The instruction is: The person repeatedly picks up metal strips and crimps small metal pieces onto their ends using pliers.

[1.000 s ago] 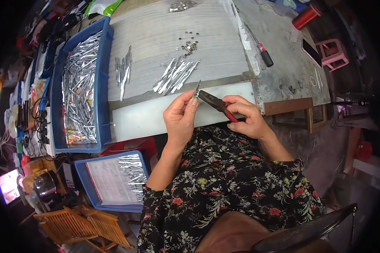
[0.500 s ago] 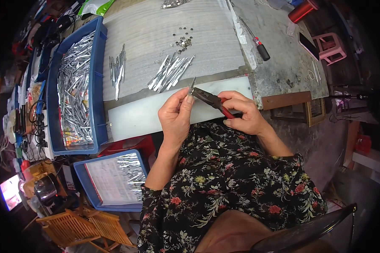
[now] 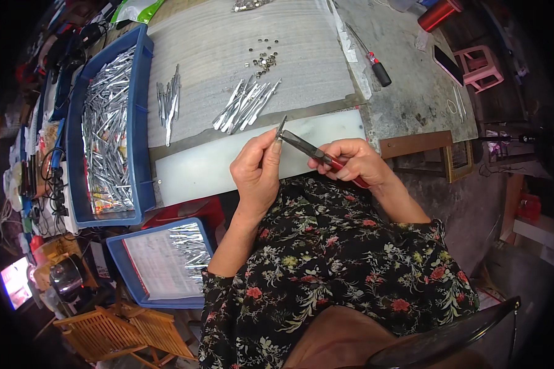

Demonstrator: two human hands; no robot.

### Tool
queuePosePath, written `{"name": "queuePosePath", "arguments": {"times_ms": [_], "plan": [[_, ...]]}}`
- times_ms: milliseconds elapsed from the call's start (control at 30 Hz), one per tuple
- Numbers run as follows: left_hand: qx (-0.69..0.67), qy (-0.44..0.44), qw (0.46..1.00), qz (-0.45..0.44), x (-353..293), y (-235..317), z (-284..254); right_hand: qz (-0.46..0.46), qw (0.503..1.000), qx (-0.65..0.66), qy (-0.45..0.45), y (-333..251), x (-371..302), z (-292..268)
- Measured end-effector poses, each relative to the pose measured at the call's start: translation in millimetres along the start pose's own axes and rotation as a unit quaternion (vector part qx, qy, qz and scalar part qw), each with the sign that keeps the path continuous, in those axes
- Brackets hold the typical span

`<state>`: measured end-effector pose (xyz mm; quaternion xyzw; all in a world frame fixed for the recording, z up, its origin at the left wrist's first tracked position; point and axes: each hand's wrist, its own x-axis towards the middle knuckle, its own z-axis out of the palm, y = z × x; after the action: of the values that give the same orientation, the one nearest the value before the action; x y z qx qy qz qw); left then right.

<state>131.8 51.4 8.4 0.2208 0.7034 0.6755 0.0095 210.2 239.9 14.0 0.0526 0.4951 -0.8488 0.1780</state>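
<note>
My left hand (image 3: 256, 172) pinches a thin silver metal strip (image 3: 281, 127) upright between thumb and fingers, just over the near edge of the grey workbench (image 3: 215, 49). My right hand (image 3: 351, 161) grips red-handled pliers (image 3: 311, 150) whose dark jaws touch the strip near its lower end. Beyond the hands lie a pile of similar metal strips (image 3: 246, 104), a smaller bundle of strips (image 3: 168, 101) to the left, and a cluster of small round metal rings (image 3: 263, 58).
A long blue bin (image 3: 108, 129) full of metal strips stands at the left. A second blue tray (image 3: 160, 261) with strips and a sheet sits lower left. A screwdriver (image 3: 369, 55), a phone (image 3: 449, 64), a red can (image 3: 438, 13) and a pink stool (image 3: 477, 64) are at the right.
Both hands have held their pose, with the strip still pinched and the pliers' jaws still at it. The bench shifted slightly in view as my head moved.
</note>
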Motion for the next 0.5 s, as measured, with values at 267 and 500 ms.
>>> {"name": "queuePosePath", "arguments": {"times_ms": [267,500], "plan": [[-0.119,0.034,0.986,-0.109,1,9,1,-0.162,0.929,-0.331,0.040,-13,0,15],[-0.106,0.020,0.988,-0.110,2,8,0,-0.159,0.914,-0.370,0.052,-15,-2,18]]}}
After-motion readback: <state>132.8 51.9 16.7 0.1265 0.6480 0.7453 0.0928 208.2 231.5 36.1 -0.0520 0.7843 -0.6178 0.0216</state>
